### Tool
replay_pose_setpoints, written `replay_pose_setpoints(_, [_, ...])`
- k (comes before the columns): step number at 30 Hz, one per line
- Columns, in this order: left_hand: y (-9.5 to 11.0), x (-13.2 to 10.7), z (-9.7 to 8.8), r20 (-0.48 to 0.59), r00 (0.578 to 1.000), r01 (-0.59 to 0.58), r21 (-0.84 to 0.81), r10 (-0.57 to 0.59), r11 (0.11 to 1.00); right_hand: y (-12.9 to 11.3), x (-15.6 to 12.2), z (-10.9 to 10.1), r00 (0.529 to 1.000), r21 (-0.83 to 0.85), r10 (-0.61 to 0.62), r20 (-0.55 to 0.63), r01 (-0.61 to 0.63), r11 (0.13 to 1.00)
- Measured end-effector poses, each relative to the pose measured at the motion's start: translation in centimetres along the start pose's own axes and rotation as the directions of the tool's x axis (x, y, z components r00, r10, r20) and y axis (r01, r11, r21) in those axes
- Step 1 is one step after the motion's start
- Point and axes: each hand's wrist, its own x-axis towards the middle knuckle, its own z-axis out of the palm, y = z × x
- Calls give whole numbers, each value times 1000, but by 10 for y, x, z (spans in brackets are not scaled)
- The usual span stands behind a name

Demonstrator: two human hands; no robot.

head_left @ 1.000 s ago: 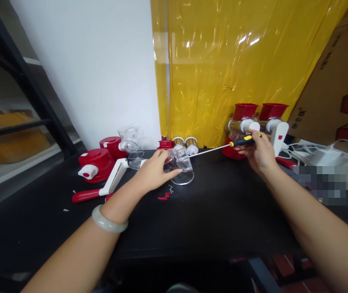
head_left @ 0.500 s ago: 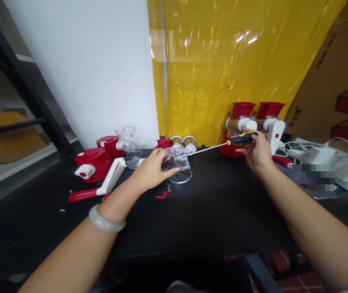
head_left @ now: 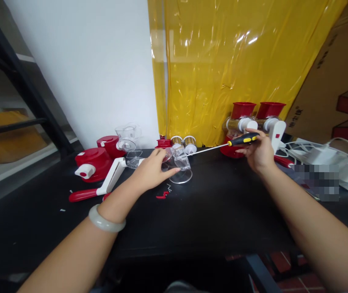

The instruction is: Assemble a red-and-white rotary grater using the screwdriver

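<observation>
My left hand (head_left: 151, 171) grips a clear plastic housing (head_left: 181, 164) lying on the black table (head_left: 210, 211), its round base facing right. My right hand (head_left: 257, 154) is closed round the black-and-yellow handle of a long screwdriver (head_left: 222, 145). The metal shaft runs left and its tip reaches into the clear housing. A pale bangle sits on my left wrist. A small red clip (head_left: 162, 195) and loose screws lie just in front of the housing.
Red bases (head_left: 93, 162), a white-and-red crank handle (head_left: 107, 183) and another clear housing (head_left: 128, 138) lie at the left. Two metal drums (head_left: 183, 142) stand behind. Two assembled red-and-white units (head_left: 257, 120) stand at the right by white cables (head_left: 323, 154). Yellow plastic sheet and cardboard box behind.
The screwdriver's handle has shifted slightly up and right in my right hand. My left hand and the clear housing have stayed put.
</observation>
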Motion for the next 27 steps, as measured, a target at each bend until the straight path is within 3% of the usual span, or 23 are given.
replay_pose_setpoints(6, [-1,-1,1,-12,1000,-9,-7,9,1000,-2,-1,3,999,-22,-11,-42,10,1000])
replay_pose_setpoints(12, [-2,-1,1,-9,1000,-17,-8,17,1000,-2,-3,8,986,-75,-134,-98,126,989])
replay_pose_setpoints(18, [-2,-1,1,-9,1000,-22,-15,22,1000,-7,-3,4,999,-10,-21,-39,20,1000])
replay_pose_setpoints(21, [-1,-1,1,-8,1000,-23,-11,22,1000,-7,-4,3,1000,14,-8,4,8,1000])
replay_pose_setpoints(27, [0,-1,0,-2,1000,-25,5,25,1000,1,1,2,999,-32,-19,-31,18,999])
